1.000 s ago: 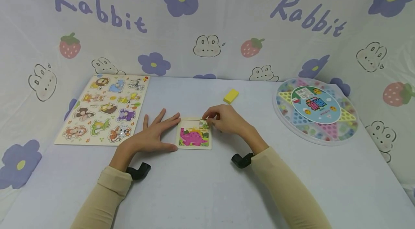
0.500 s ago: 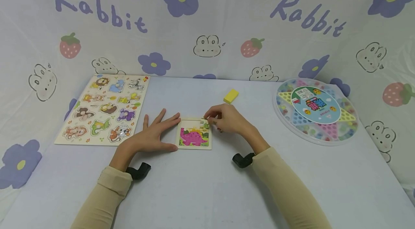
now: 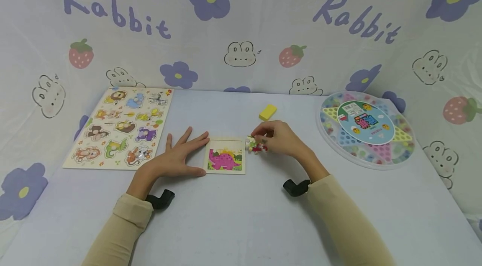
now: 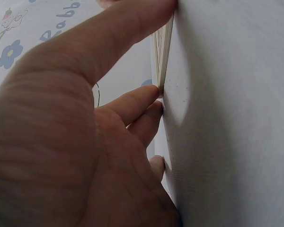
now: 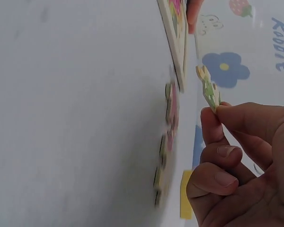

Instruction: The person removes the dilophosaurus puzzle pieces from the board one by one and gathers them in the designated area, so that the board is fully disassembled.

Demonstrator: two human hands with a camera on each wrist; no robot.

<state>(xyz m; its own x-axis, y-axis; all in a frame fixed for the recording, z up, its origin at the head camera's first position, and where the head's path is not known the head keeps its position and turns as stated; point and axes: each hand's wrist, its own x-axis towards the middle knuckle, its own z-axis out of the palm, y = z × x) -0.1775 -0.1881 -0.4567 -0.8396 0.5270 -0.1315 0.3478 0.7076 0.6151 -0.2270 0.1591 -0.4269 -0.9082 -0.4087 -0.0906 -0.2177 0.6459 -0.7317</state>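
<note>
A small square wooden puzzle tray (image 3: pixel 222 144) lies mid-table, its lower part filled with a pink dinosaur picture and its upper strip bare. At its left edge the left hand (image 3: pixel 171 159) rests with fingers spread, thumb and index fingertips touching the frame. To the tray's right, the right hand (image 3: pixel 280 138) pinches a green-and-cream jigsaw piece (image 5: pixel 209 90) between thumb and index finger, raised off the table. Beneath that hand, several loose jigsaw pieces (image 5: pixel 173 109) lie flat beside the tray, partly hidden by the fingers in the head view.
An animal puzzle board (image 3: pixel 126 126) lies at the left, near the left hand. Behind the right hand sits a yellow block (image 3: pixel 268 112). A round Chinese checkers-style board (image 3: pixel 367 130) in clear packaging lies at the right. A printed rabbit-and-flower cloth (image 3: pixel 241 15) stands behind the table.
The right hand has lifted the green piece from the tray's upper right corner and moved right with it, exposing the bare strip. The left hand has stayed still.
</note>
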